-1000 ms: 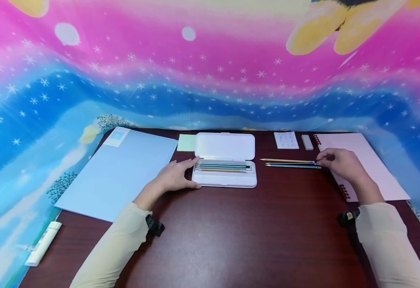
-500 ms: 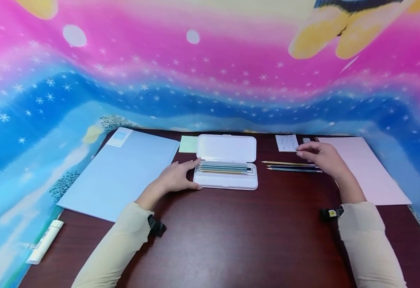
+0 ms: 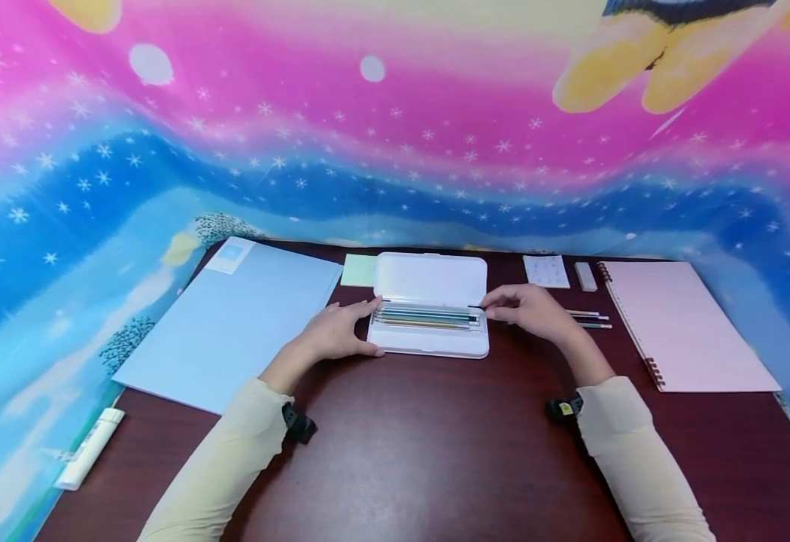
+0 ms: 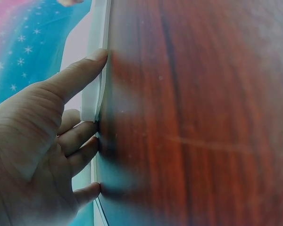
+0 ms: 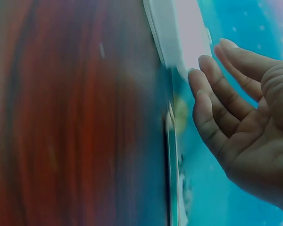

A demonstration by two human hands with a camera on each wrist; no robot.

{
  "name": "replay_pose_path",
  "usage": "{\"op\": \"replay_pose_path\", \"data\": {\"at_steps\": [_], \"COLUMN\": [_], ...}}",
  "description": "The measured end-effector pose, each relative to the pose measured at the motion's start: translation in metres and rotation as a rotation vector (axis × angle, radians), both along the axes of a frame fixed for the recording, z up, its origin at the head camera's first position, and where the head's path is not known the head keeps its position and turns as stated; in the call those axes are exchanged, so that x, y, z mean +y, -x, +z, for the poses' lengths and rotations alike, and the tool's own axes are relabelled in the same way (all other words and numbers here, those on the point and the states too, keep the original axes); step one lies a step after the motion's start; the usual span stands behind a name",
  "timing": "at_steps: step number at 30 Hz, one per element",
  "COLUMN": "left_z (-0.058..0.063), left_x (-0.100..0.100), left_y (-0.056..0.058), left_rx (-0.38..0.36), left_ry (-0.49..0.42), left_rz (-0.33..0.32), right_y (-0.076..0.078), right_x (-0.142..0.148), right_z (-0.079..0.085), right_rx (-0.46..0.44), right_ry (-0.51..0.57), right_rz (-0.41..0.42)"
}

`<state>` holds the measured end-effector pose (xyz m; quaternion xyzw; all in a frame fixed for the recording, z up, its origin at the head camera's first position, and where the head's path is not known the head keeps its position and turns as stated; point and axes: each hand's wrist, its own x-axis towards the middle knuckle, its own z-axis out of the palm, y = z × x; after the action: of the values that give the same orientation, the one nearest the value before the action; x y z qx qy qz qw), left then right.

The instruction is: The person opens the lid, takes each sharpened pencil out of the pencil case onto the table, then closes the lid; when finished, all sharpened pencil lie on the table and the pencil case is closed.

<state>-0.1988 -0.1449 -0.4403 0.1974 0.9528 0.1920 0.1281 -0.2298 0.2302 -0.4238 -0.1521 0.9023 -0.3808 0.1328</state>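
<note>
A white pencil case [image 3: 429,345] lies with its lid raised in the head view, several pencils [image 3: 425,318] in its tray. My left hand [image 3: 330,331] holds the case's left end, thumb at the front corner and index finger near the hinge; in the left wrist view its other fingertips rest on the tabletop. At the opposite end is my right hand [image 3: 533,310], its fingers loosely bent beside the case [image 5: 167,35] and holding nothing. Whether they touch it, I cannot tell. More pencils [image 3: 591,325] lie on the table, partly hidden behind the right hand.
A blue folder [image 3: 232,324] is on the left and a pink spiral notebook [image 3: 686,324] on the right. Green notes [image 3: 359,269], a white note pad [image 3: 546,271] and an eraser [image 3: 586,276] lie along the back. A white tube [image 3: 90,449] is at the left edge.
My right hand has moved left from the loose pencils beside the notebook to the right end of the pencil case. My left hand has stayed on the case.
</note>
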Motion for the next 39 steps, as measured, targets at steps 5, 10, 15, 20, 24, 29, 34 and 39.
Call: {"op": "replay_pose_path", "data": {"at_steps": [5,10,15,20,24,29,34,39], "left_z": [-0.001,-0.001,-0.004,-0.005,-0.001,0.004,0.003,0.000], "left_x": [0.000,0.000,0.002,0.003,0.002,0.000,0.000,0.000], "left_y": [0.001,0.001,0.000,0.001,0.003,0.007,0.006,0.004], "left_rx": [0.006,-0.001,-0.007,-0.011,-0.006,0.018,0.000,-0.009], "left_ry": [-0.008,-0.006,-0.005,-0.003,0.003,0.003,0.011,0.008], "left_rz": [-0.001,0.002,0.006,0.003,0.017,0.015,0.009,0.004], "right_y": [-0.003,-0.005,-0.007,-0.007,-0.003,0.003,0.006,0.003], "right_x": [-0.016,-0.025,-0.032,-0.044,-0.053,-0.057,-0.058,-0.055], "right_z": [-0.002,0.000,0.004,0.007,0.010,0.014,0.013,0.007], "right_rx": [0.004,0.062,0.082,0.107,0.100,0.091,0.071,0.066], "right_ry": [-0.016,-0.072,-0.184,-0.318,-0.366,-0.383,-0.391,-0.343], "right_rz": [0.043,0.071,0.166,0.257,0.272,0.259,0.284,0.289]}}
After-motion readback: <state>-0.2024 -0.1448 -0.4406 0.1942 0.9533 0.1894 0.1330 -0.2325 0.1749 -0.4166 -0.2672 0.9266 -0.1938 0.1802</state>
